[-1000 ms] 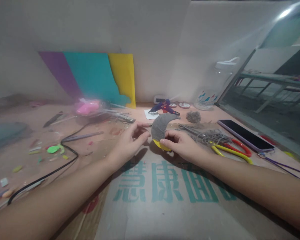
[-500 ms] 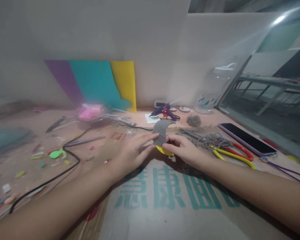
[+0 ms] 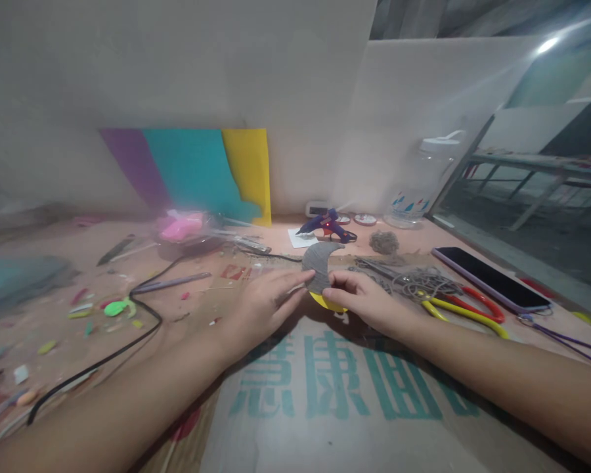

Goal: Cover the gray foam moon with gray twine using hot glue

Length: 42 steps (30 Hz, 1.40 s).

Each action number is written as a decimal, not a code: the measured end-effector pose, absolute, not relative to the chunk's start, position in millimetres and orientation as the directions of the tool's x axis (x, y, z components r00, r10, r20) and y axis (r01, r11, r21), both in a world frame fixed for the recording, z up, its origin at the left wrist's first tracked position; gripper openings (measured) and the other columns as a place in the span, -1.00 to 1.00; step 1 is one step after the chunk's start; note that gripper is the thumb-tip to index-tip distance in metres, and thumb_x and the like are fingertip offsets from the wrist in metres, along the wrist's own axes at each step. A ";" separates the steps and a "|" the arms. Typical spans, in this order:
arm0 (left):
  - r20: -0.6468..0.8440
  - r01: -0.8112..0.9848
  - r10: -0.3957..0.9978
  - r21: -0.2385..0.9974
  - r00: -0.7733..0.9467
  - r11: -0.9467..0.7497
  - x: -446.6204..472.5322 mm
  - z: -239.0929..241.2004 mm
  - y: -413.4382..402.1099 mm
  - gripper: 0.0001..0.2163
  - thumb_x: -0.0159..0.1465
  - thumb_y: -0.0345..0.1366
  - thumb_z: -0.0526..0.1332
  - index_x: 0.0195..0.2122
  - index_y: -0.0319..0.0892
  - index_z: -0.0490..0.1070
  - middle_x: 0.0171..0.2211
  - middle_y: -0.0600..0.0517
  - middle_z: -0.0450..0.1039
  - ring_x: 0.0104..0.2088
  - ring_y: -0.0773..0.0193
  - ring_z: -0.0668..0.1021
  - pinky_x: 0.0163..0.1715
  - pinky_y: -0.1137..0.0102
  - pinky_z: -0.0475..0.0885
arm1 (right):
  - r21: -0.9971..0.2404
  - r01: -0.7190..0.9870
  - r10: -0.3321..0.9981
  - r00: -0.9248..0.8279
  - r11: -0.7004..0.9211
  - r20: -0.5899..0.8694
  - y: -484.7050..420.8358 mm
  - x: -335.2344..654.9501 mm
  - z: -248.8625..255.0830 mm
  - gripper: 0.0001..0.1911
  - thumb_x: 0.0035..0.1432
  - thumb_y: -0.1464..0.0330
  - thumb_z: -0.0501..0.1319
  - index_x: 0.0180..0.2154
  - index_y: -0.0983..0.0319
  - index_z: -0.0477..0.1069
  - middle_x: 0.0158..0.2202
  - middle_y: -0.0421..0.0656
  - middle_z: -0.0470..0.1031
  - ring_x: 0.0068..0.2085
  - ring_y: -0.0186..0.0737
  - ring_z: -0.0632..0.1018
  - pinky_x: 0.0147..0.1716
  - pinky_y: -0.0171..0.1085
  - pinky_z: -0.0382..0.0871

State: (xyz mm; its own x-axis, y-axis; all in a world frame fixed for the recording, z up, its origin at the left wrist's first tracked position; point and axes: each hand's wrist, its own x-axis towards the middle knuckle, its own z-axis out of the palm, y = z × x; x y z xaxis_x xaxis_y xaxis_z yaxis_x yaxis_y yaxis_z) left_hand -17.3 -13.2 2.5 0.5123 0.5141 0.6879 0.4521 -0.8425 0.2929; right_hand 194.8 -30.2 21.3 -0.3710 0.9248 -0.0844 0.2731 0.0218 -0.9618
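Observation:
A crescent shape (image 3: pixel 318 265), wrapped in grey string with a bare yellow lower tip (image 3: pixel 328 303), stands between both hands on a cardboard sheet (image 3: pixel 335 401) printed with teal characters. My right hand (image 3: pixel 362 299) pinches its lower edge with thumb and fingers. My left hand (image 3: pixel 263 305) lies with fingers stretched toward the crescent, fingertips touching its left side. Loose grey string (image 3: pixel 414 279) trails to the right.
A blue glue gun (image 3: pixel 328 226) lies behind the crescent, its black cable (image 3: pixel 128 341) running left. Red and yellow scissors (image 3: pixel 465 303), a phone (image 3: pixel 490 278) and a plastic jar (image 3: pixel 423 180) are right. Coloured foam sheets (image 3: pixel 197 171) lean on the wall; scraps litter the left.
My left hand has moved right and now touches the crescent. The crescent has been tilted lower and turned between my hands.

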 end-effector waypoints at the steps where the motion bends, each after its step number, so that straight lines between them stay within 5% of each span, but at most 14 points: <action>1: 0.690 0.450 0.506 0.283 0.518 -0.847 -17.7 2.2 -12.6 -0.72 0.32 -0.39 0.15 0.04 -0.17 0.47 -0.05 -0.07 0.58 -0.06 0.23 0.60 -0.02 0.31 0.51 | -0.960 0.281 0.926 -0.367 0.020 -0.088 -30.6 194.6 21.5 -0.71 0.07 0.14 0.23 -0.38 0.24 0.29 -0.54 -0.32 0.24 -0.64 -0.47 0.28 -0.74 -0.45 0.15; 15: 0.689 0.470 0.499 0.253 0.526 -0.845 -18.5 2.1 -13.2 -0.74 0.32 -0.38 0.17 0.02 -0.20 0.47 -0.08 -0.08 0.60 -0.09 0.26 0.61 -0.06 0.35 0.53 | -0.952 0.294 0.918 -0.394 0.084 -0.041 -29.2 196.1 18.7 -0.75 0.11 0.18 0.20 -0.37 0.24 0.30 -0.55 -0.32 0.25 -0.63 -0.47 0.28 -0.73 -0.46 0.14; 23: 0.675 0.440 0.502 0.282 0.540 -0.853 -20.1 3.2 -13.1 -0.72 0.33 -0.43 0.10 0.01 -0.13 0.48 -0.08 -0.04 0.60 -0.11 0.27 0.62 -0.09 0.35 0.52 | -0.944 0.307 0.917 -0.399 0.122 -0.011 -24.3 198.9 11.1 -0.61 0.12 0.04 0.20 -0.41 0.24 0.28 -0.55 -0.32 0.19 -0.62 -0.46 0.24 -0.69 -0.41 0.08; 27: 0.643 0.407 0.558 0.386 0.524 -0.828 -17.8 3.8 -15.9 -0.69 0.34 -0.45 0.05 0.04 -0.16 0.44 -0.04 -0.07 0.58 -0.06 0.25 0.60 -0.03 0.34 0.48 | -0.937 0.304 0.918 -0.395 0.170 0.039 -21.6 199.0 5.2 -0.64 0.13 0.06 0.20 -0.41 0.24 0.31 -0.55 -0.29 0.24 -0.55 -0.39 0.29 -0.59 -0.38 0.12; 31: 0.538 0.358 0.744 0.655 0.397 -0.665 -13.6 4.5 -15.7 -0.62 0.35 -0.30 0.09 0.19 -0.19 0.27 0.00 -0.11 0.54 -0.03 0.20 0.57 -0.03 0.30 0.45 | -0.914 0.353 0.936 -0.345 0.202 0.074 -24.8 195.6 9.8 -0.70 0.16 0.13 0.18 -0.41 0.24 0.30 -0.54 -0.29 0.24 -0.55 -0.39 0.28 -0.58 -0.37 0.12; 36: 0.298 0.382 0.864 0.803 0.407 -0.457 -10.8 5.4 -9.8 -0.76 0.25 -0.13 0.20 -0.31 -0.22 0.48 -0.30 -0.03 0.56 -0.27 0.20 0.55 -0.25 0.36 0.42 | -0.874 0.398 0.921 -0.367 0.279 0.127 -26.0 193.5 12.5 -0.72 0.17 0.17 0.15 -0.45 0.23 0.31 -0.53 -0.26 0.28 -0.51 -0.36 0.30 -0.54 -0.35 0.13; 42: 0.238 0.344 0.886 0.857 0.397 -0.384 -11.0 -0.1 -2.8 -0.74 0.23 -0.10 0.21 -0.44 -0.20 0.38 -0.46 0.08 0.42 -0.40 0.31 0.44 -0.37 0.43 0.31 | -0.786 0.494 0.914 -0.343 0.370 0.215 -18.6 193.1 6.4 -0.76 0.19 0.21 0.16 -0.42 0.23 0.37 -0.48 -0.22 0.38 -0.46 -0.31 0.37 -0.48 -0.32 0.24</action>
